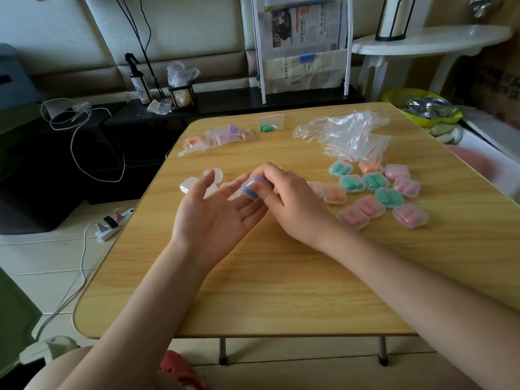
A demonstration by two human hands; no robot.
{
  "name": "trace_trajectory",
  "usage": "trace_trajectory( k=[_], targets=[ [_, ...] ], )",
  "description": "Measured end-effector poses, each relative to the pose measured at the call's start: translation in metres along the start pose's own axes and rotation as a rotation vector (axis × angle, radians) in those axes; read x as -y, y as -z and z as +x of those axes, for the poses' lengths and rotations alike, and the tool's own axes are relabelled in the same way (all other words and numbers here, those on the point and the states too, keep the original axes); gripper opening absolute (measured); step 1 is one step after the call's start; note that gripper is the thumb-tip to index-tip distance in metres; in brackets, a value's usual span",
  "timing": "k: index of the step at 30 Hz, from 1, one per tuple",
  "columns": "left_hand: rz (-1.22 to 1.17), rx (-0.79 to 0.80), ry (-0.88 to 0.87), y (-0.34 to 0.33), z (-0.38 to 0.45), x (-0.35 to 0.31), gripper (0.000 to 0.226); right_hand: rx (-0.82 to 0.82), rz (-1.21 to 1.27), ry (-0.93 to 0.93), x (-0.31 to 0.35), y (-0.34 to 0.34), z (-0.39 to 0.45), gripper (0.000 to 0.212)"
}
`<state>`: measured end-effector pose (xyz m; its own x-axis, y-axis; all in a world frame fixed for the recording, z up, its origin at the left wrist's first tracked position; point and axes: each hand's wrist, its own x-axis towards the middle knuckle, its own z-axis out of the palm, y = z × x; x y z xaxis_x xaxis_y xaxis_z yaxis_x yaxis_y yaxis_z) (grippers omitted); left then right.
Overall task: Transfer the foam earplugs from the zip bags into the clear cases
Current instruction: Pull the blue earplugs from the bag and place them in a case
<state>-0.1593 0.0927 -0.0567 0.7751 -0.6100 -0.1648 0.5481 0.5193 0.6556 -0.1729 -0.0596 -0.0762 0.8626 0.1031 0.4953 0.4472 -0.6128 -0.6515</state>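
Note:
My right hand point(284, 202) pinches a clear case holding purple earplugs point(253, 187) above the wooden table point(281, 291). Palm up, my left hand point(213, 215) lies with straight fingers, its fingertips touching the case from below. Empty clear cases point(197, 182) lie just behind the left hand. Several filled cases point(374, 190) with green, orange and pink earplugs sit in a cluster on the right. Zip bags with orange, purple and pink earplugs point(216, 137) lie at the far left. One zip bag with green earplugs point(270, 123) lies beside them.
A heap of empty zip bags point(349, 133) lies at the far right of the table. A power strip point(112, 228) and cables lie on the floor to the left. A white newspaper rack point(304, 46) stands behind the table.

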Motion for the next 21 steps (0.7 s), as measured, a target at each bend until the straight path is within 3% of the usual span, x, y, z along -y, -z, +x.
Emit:
trace_trajectory(
  k=[5,9,13,16,18,21],
  targets=[
    [0.118,-0.022,-0.026,-0.005,0.001,0.004,0.056,-0.072,0.025,0.012,0.000,0.004,0.002,0.021],
    [0.331,-0.221,-0.225,-0.009,0.004,0.006,0.030,-0.111,-0.055,0.002,0.000,0.017,0.003,0.015],
    [0.770,-0.477,-0.474,-0.006,0.003,0.007,0.017,-0.039,-0.170,-0.031,0.006,0.044,0.003,0.018],
    [1.231,-0.557,-0.638,0.003,0.004,0.006,0.019,0.074,-0.178,-0.075,0.011,0.052,-0.009,0.011],
    [1.462,-0.593,-0.649,0.008,0.003,0.006,0.019,0.183,-0.258,-0.120,0.010,0.054,-0.020,0.010],
    [1.868,-0.610,-0.559,0.016,0.005,0.005,0.041,0.336,-0.486,-0.081,0.005,0.056,-0.029,0.013]
  ],
)
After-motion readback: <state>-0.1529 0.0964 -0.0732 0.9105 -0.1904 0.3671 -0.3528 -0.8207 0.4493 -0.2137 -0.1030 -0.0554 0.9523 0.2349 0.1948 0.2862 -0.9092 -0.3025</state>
